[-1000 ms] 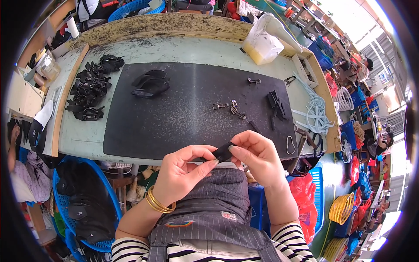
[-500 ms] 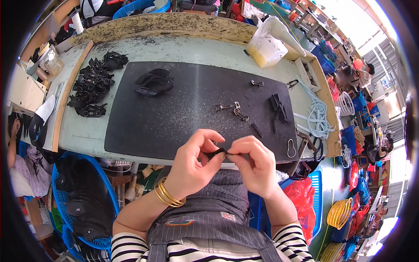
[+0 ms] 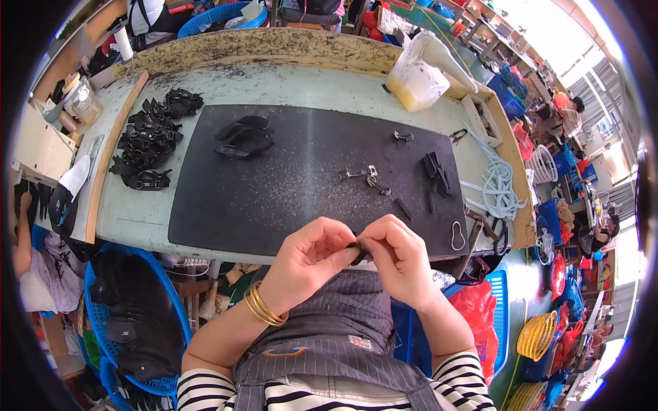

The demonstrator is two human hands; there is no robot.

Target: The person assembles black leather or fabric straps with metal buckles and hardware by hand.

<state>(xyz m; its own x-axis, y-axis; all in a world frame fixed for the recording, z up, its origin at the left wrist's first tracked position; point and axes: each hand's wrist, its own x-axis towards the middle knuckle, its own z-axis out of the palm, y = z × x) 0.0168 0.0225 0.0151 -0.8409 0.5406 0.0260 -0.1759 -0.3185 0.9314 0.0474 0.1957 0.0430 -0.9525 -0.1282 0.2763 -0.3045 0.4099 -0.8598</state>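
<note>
Close to my body, at the near edge of the black mat (image 3: 274, 205), my left hand (image 3: 310, 259) pinches a small black strap piece (image 3: 359, 255) between thumb and finger. The fingertips of my right hand (image 3: 399, 264) are closed on the same piece from the other side; much of it is hidden. Beyond my hands lie small metal buckles (image 3: 372, 179) and a short black strip (image 3: 403, 207). A bundle of black strips (image 3: 436, 171) is at the mat's right, above an oblong metal ring (image 3: 457, 236). Several curved black pieces (image 3: 245, 139) rest at its far left.
A heap of black straps with buckles (image 3: 147, 140) lies left of the mat. A cut plastic jug (image 3: 419, 79) with yellowish contents stands at the back right. Pale blue cord (image 3: 499, 181) coils near the right rim. Blue baskets (image 3: 179, 301) with black pieces stand below left.
The strap piece has turned from lying nearly level to a steeper tilt between my fingertips. My hands have come slightly nearer to my body, still pinching it. The things on the mat lie as before.
</note>
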